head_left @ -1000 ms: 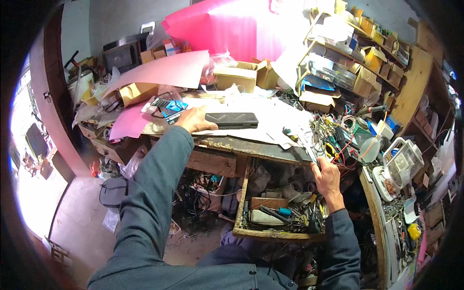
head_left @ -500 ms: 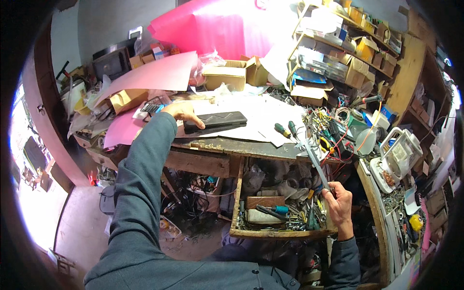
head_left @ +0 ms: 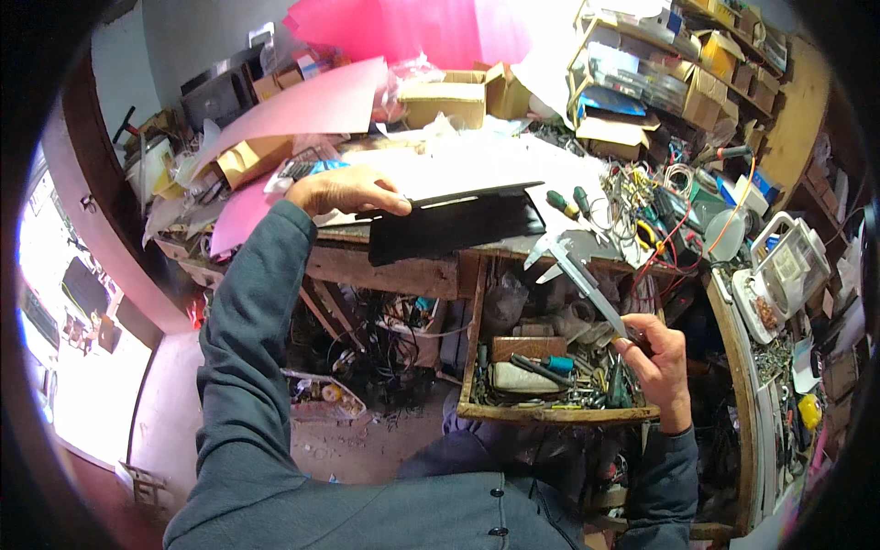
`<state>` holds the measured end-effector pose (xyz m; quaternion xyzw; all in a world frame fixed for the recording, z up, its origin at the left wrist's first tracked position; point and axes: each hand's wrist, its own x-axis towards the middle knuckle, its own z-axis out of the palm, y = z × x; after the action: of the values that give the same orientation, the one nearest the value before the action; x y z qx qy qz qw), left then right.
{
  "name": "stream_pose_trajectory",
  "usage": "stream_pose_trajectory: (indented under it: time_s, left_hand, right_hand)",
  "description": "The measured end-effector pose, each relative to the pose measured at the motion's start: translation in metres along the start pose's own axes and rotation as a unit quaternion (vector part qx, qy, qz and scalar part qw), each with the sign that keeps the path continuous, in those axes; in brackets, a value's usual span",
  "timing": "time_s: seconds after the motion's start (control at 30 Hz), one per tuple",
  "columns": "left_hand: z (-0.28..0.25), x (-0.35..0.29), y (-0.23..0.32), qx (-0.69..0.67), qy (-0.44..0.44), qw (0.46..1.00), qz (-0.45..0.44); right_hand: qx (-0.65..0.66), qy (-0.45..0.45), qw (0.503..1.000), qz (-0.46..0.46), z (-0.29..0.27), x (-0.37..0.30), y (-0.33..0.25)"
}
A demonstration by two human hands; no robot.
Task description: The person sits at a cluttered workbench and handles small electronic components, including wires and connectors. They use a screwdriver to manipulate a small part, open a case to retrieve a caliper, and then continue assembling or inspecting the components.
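Observation:
My left hand [head_left: 348, 191] grips the edge of a black caliper case [head_left: 454, 227]. Its lid is raised and its dark inside is tipped toward me, over the front edge of the bench. In my right hand [head_left: 658, 362] is a silver vernier caliper [head_left: 585, 282], held by the far end of its beam. The caliper's jaws point up and left, just right of the case and apart from it, above the drawer [head_left: 559, 414]. My right fingers are wrapped round the beam and partly hide it.
The pulled-out drawer holds tools, a brown block [head_left: 529, 347] and plastic bags. Dark-handled screwdrivers [head_left: 564, 203] lie on white paper on the bench. Tangled wires [head_left: 674, 183] and a clear-lidded box [head_left: 779, 266] are at right. Cardboard boxes [head_left: 445, 103] and a pink sheet [head_left: 293, 115] stand behind.
The case was closed and lying on the bench; now it is lifted, tilted and its lid is open. The caliper has swung left, nearer the case, with my right hand shifting slightly.

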<state>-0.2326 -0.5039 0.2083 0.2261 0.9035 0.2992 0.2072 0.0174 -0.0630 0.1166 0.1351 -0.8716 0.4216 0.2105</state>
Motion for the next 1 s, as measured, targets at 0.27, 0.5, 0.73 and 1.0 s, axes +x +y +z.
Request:
stream_pose_trajectory:
  time_s: [0.27,0.5,0.73,1.0]
  left_hand:
    - [0.098,0.006,0.019,0.072,-0.182,0.977,0.086]
    - [0.16,0.04,-0.001,0.041,-0.241,0.964,0.104]
    - [0.177,0.066,-0.013,0.028,-0.308,0.946,0.094]
    - [0.167,0.033,0.02,0.013,-0.194,0.973,0.123]
  right_hand:
    - [-0.051,-0.187,0.981,-0.032,-0.011,-0.009,-0.033]
    - [-0.065,-0.272,0.96,-0.016,-0.004,-0.02,-0.022]
    - [-0.023,-0.296,0.955,0.01,0.02,-0.024,0.009]
    - [-0.041,-0.264,0.963,-0.037,0.053,-0.026,0.03]
